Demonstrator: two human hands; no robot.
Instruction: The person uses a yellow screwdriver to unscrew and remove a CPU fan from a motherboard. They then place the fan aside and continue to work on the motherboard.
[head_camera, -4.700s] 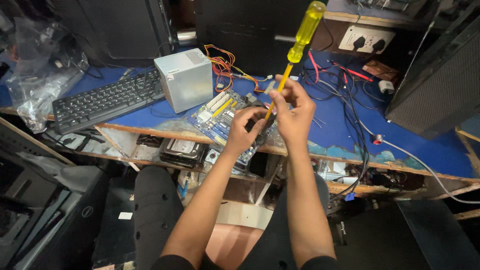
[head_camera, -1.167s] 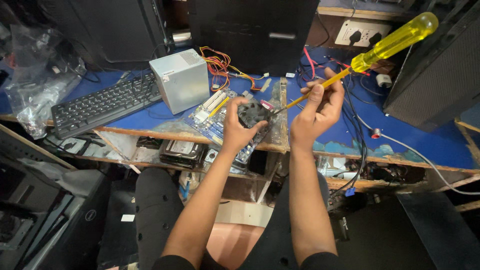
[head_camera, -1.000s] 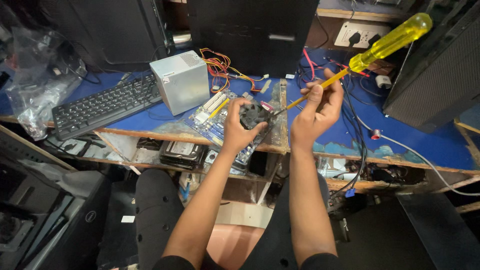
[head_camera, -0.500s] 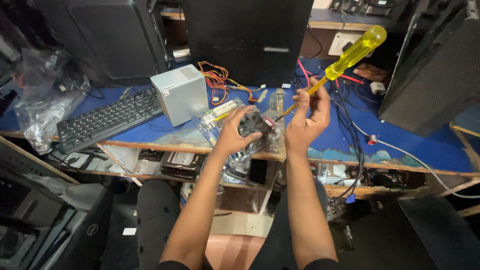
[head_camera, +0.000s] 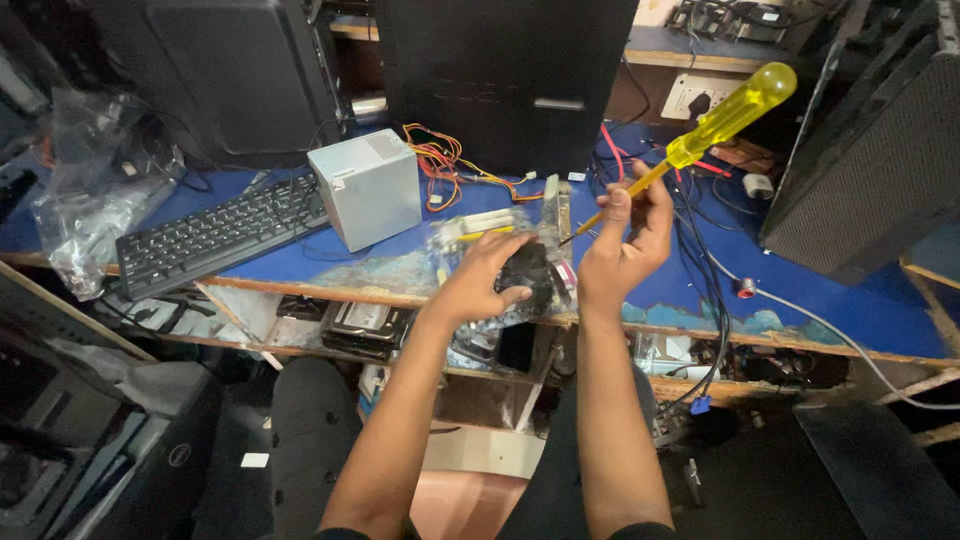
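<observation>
The right hand (head_camera: 625, 245) has a closed grip on the metal shaft of a long screwdriver (head_camera: 690, 145), fingers pinching well down toward the tip while the clear yellow handle sticks up and away to the right. Holding it so low seems to give fine control of the tip, which points down and left at the small black fan (head_camera: 527, 275). The left hand (head_camera: 490, 275) is wrapped around that fan, thumb on its near side and fingers over the top, apparently to steady it against the tool. The fan sits over a circuit board (head_camera: 495, 235) in a clear plastic wrap, lying at the front edge of the blue desk (head_camera: 850, 300), right above the person's lap, within easy reach of both arms.

To the left of the board stands a pale grey metal box (head_camera: 366, 188) with a bundle of coloured wires (head_camera: 450, 165) trailing behind it, and beyond that a black keyboard (head_camera: 220, 232). Dark computer cases (head_camera: 505, 75) line the back of the desk, and black cables (head_camera: 715, 290) hang over its edge on the right.
</observation>
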